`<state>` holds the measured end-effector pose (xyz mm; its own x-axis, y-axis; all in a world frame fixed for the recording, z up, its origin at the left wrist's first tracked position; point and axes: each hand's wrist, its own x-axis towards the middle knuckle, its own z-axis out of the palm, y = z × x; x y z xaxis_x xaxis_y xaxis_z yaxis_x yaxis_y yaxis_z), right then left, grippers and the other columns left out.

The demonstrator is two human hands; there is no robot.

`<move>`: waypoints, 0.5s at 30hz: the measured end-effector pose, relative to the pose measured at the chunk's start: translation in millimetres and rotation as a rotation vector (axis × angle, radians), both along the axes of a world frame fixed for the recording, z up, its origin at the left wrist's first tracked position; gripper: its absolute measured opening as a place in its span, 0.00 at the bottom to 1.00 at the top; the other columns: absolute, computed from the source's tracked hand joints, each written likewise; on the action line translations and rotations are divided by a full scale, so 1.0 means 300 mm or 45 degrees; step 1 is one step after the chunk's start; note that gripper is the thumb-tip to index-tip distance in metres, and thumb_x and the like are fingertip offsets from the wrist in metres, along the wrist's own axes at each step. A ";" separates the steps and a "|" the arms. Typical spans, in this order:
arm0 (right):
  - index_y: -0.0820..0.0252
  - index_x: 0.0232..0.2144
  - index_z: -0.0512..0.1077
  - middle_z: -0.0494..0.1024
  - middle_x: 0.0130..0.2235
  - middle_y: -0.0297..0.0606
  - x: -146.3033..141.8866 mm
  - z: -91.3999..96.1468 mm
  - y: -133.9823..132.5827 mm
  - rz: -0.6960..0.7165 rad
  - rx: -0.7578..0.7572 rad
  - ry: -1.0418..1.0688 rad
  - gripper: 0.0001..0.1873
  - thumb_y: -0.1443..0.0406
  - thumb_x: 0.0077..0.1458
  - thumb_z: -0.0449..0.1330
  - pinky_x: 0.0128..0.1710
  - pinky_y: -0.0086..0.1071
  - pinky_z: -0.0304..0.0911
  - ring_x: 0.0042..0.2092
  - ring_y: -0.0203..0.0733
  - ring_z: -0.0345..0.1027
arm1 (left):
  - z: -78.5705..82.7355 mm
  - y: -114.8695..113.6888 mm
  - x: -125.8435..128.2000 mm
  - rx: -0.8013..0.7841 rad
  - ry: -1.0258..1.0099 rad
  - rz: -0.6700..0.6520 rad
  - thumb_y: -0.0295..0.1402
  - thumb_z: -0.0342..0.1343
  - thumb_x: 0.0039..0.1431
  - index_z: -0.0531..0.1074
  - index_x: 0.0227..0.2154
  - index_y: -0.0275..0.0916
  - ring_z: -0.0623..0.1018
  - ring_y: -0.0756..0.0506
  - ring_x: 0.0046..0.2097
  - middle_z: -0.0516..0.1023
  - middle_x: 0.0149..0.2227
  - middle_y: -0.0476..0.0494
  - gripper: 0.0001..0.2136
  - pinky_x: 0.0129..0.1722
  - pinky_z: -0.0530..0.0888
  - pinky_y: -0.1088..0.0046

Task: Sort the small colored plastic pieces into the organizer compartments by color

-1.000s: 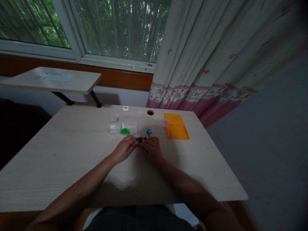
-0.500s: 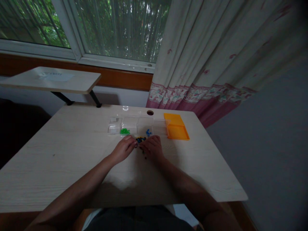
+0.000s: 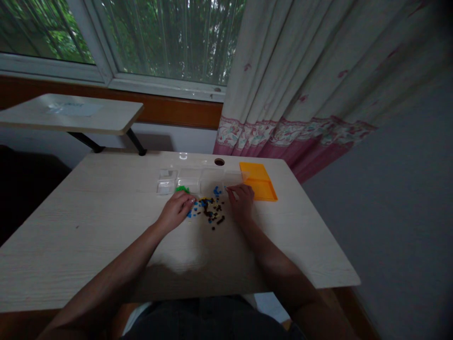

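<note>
- Left hand (image 3: 176,209): fingers curled, left of small black, blue and yellow pieces (image 3: 206,208).
- Right hand (image 3: 242,203): fingertips drawn together, near clear compartmented plastic tray (image 3: 212,177).
- Grasped contents: cannot tell.

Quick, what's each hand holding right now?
Left hand: partly curled beside small pieces; any grip can't be told.
Right hand: partly curled near clear tray; likewise unclear.

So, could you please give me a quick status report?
Left hand at left edge of mixed small-piece pile; right hand near clear divided tray. Pile spread loose on table. Left hand partly hiding green pieces.
</note>
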<state>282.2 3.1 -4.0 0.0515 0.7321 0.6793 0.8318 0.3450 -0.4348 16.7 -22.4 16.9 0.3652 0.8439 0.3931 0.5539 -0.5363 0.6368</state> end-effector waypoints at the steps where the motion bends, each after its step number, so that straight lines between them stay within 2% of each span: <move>1: 0.55 0.33 0.78 0.76 0.34 0.38 0.000 -0.002 0.001 0.003 -0.006 -0.014 0.10 0.59 0.59 0.59 0.47 0.40 0.57 0.42 0.44 0.65 | 0.000 0.000 0.000 0.002 -0.001 0.002 0.38 0.44 0.68 0.73 0.40 0.38 0.71 0.45 0.41 0.72 0.36 0.43 0.14 0.42 0.70 0.67; 8: 0.53 0.39 0.79 0.79 0.38 0.38 0.005 -0.017 0.012 0.091 -0.062 -0.091 0.10 0.60 0.60 0.58 0.48 0.40 0.56 0.45 0.44 0.65 | -0.005 0.002 -0.006 0.049 0.020 0.002 0.37 0.45 0.67 0.74 0.40 0.39 0.71 0.45 0.41 0.72 0.36 0.43 0.13 0.43 0.70 0.67; 15: 0.55 0.37 0.79 0.78 0.37 0.39 0.004 -0.020 0.014 0.070 -0.060 -0.048 0.12 0.60 0.61 0.56 0.48 0.40 0.57 0.44 0.44 0.66 | 0.010 0.026 -0.038 0.092 0.100 0.053 0.36 0.48 0.66 0.74 0.39 0.39 0.72 0.44 0.43 0.73 0.37 0.42 0.11 0.45 0.69 0.65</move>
<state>283.4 7.3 -10.1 -0.0147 0.7644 0.6445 0.8285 0.3702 -0.4202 5.3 -14.6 19.8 0.3625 0.8295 0.4249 0.6236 -0.5546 0.5510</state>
